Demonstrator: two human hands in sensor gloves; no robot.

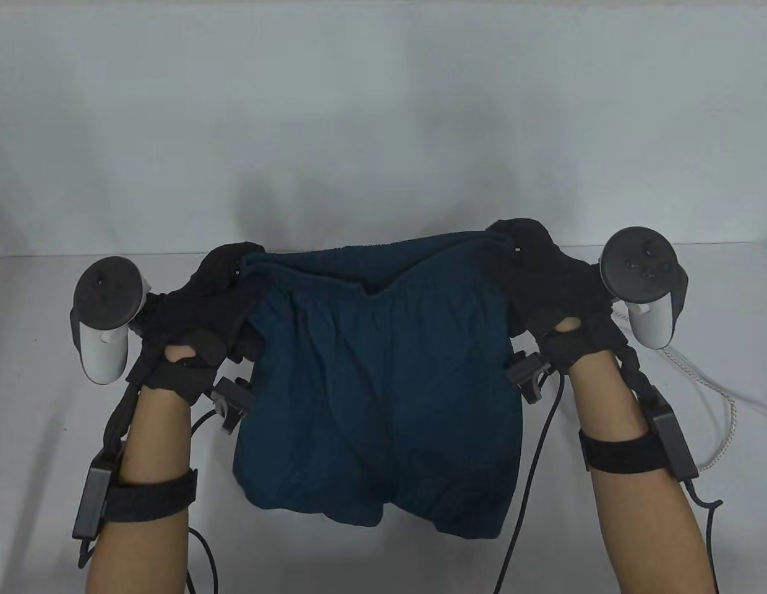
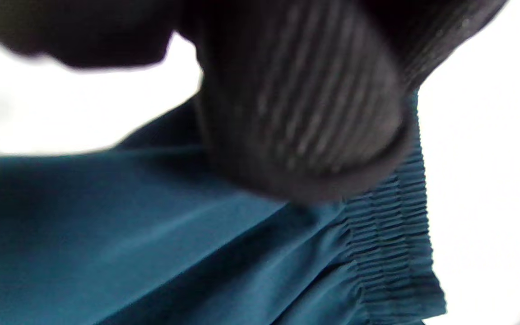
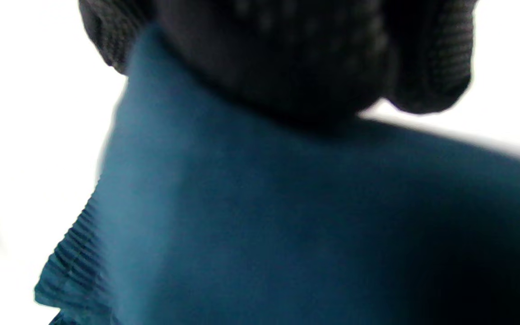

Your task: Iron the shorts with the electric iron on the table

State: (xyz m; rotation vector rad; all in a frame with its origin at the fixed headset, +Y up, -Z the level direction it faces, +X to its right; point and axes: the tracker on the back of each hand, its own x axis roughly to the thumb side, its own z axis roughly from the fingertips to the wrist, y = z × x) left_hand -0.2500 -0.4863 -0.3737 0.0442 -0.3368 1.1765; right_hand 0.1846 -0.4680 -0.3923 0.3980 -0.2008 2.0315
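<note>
Teal shorts (image 1: 383, 383) hang from both hands' (image 1: 210, 303) (image 1: 544, 284) grip, fingertips seemingly pinching the waistband, blurred.

Teal shorts (image 1: 377, 383), held up, waistband uppermost

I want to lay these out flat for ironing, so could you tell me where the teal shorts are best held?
By the ribbed elastic waistband, one hand at each end, coming from the sides. The left hand and right hand already grip the shorts there, and the legs hang free and spread.
</note>
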